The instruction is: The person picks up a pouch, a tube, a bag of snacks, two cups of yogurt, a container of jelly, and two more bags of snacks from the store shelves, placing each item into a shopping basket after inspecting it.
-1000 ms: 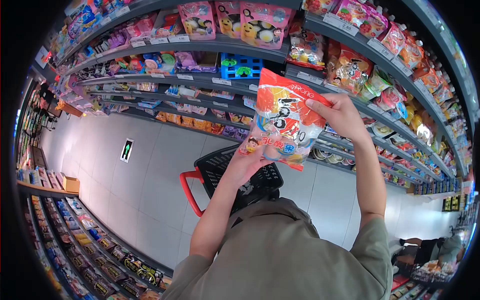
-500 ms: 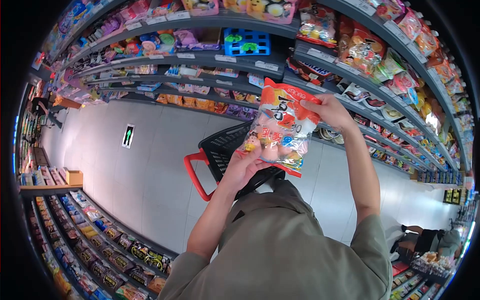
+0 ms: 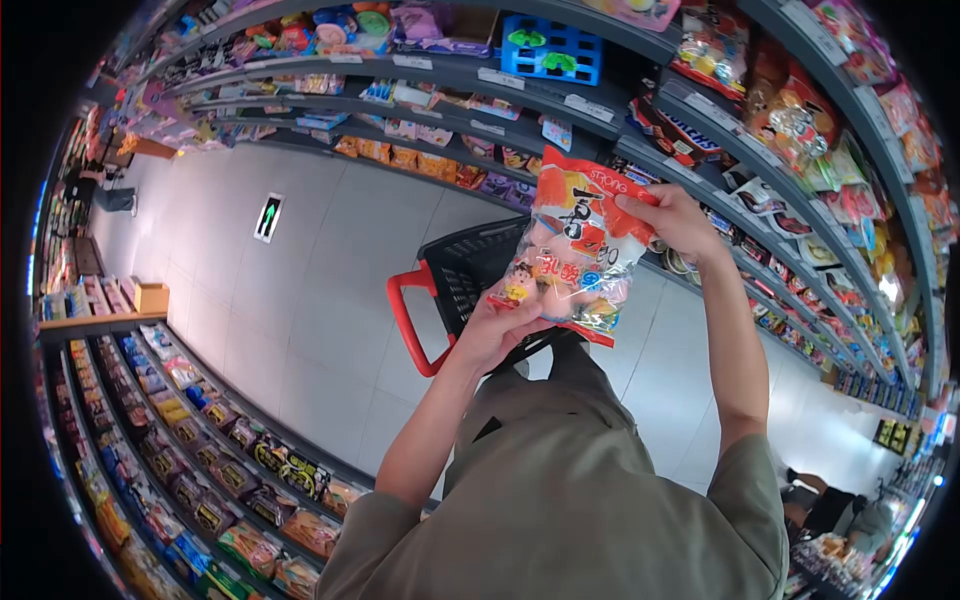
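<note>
Inspected item: 1 clear bag with red ends [image 3: 578, 250], held in front of the person, overlapping the right part of the black basket [image 3: 462, 275] in view. Its long axis runs on a slant: the red end printed "STRONG" points up toward the shelf unit [image 3: 450, 70] beyond the basket and slightly right, the opposite end down toward the person and slightly left. The printed front faces the camera; rounded contents show through the clear film. The left hand [image 3: 502, 325] is closed on the lower left corner, thumb over the front. The right hand [image 3: 678, 218] is narrow, pinching the upper right edge between thumb and fingers. Of the basket, 1 red handle [image 3: 398, 305] is visible on its left side. Left of the basket, on the pale tiled floor [image 3: 320, 290], is 1 sign with a green arrow [image 3: 268, 218]. Beyond the basket, on the shelf unit, sits 1 blue crate [image 3: 553, 50] holding green items. Well left of the basket is 1 cardboard box [image 3: 152, 298]; below that box, a rack of packets [image 3: 190, 400]. Far right of the basket, 1 other person [image 3: 830, 510] is partly visible.
</note>
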The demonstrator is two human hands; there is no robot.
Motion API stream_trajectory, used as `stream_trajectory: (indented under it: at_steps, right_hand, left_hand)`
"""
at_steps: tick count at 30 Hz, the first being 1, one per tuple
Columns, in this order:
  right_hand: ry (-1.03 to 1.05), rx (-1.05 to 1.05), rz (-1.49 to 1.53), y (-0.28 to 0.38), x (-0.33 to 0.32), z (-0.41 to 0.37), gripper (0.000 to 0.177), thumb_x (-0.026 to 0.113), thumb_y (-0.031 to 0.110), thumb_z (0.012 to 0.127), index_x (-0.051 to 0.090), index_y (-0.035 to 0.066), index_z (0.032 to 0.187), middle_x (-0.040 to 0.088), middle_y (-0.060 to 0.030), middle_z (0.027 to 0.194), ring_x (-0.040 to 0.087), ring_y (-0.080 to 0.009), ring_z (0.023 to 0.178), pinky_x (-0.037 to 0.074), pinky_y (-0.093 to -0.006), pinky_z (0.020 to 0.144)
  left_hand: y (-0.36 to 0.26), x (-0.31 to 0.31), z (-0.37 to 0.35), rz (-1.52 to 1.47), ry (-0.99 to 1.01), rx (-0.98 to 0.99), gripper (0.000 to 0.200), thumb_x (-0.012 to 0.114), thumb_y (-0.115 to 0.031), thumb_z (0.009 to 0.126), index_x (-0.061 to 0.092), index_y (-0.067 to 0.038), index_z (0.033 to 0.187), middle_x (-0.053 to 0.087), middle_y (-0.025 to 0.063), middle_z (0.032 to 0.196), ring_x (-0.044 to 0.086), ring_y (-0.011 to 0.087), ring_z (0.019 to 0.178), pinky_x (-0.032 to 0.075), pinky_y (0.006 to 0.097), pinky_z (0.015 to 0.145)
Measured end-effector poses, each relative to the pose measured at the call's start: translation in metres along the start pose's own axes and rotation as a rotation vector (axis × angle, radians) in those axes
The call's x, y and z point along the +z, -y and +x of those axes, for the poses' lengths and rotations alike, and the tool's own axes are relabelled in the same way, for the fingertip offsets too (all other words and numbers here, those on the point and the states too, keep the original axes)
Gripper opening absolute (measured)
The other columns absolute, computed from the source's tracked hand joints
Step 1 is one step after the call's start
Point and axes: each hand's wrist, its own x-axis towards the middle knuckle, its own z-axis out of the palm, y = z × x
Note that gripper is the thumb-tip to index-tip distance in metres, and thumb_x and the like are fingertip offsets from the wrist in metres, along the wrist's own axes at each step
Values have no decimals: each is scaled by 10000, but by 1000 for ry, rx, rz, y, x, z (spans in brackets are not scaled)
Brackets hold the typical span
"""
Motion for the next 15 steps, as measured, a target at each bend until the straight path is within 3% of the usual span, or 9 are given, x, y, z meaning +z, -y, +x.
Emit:
stream_trajectory:
  at_steps: [1,3,7,9,11,12,14,15]
  right_hand:
    - [22,16,-33,5,1,4,368,729,335,934,746,-32,953,696,-22,774,560,-50,652,455,-247,596]
    - [64,32,-61,4,3,19,378,731,343,931,747,-33,961,698,-25,780,564,-52,662,454,-249,599]
    - [125,13,-159,-14,10,48,394,723,366,934,747,-26,962,678,-5,762,536,-57,653,438,-262,591]
    - [136,-25,-183,-34,19,68,392,714,375,942,747,-16,946,652,14,726,503,-54,636,425,-263,580]
    - [160,-22,-361,-79,39,98,403,685,426,942,752,44,1051,696,-79,754,602,-142,653,476,-311,641]
    - [123,-249,-429,-111,58,113,408,642,462,957,755,77,1035,702,-120,773,659,-201,683,504,-337,669]
    - [208,-187,-512,-162,103,143,363,606,395,967,734,59,910,704,-181,827,698,-338,752,542,-439,691]
    - [222,-167,-522,-190,125,158,319,615,359,950,726,65,889,691,-196,825,685,-386,779,541,-477,705]
  left_hand:
    - [3,-4,1,-6,-20,8,534,649,-49,936,420,-2,1415,540,141,1387,556,273,1282,487,499,1063]
    - [9,-8,5,-117,-74,22,479,690,-45,922,494,-17,1359,602,121,1297,624,228,1178,546,401,994]
    - [16,-16,13,-173,-149,12,502,681,-36,927,468,-12,1381,591,127,1299,614,233,1187,544,397,1000]
    - [20,-35,17,63,-349,22,528,675,-28,930,436,-3,1400,582,133,1293,597,226,1202,535,386,1007]
    - [48,-89,-1,571,-663,261,519,680,-42,926,446,-20,1390,590,119,1277,599,192,1158,526,350,948]
    - [35,-94,-16,795,-808,281,469,680,-37,911,501,-24,1345,600,112,1260,612,188,1105,515,357,940]
    - [20,-124,-48,1220,-1099,257,424,675,-27,897,536,-8,1297,603,125,1249,620,220,1087,499,371,956]
    - [17,-133,-58,1274,-1225,279,400,668,-55,905,539,2,1279,604,154,1248,605,267,1133,485,377,967]
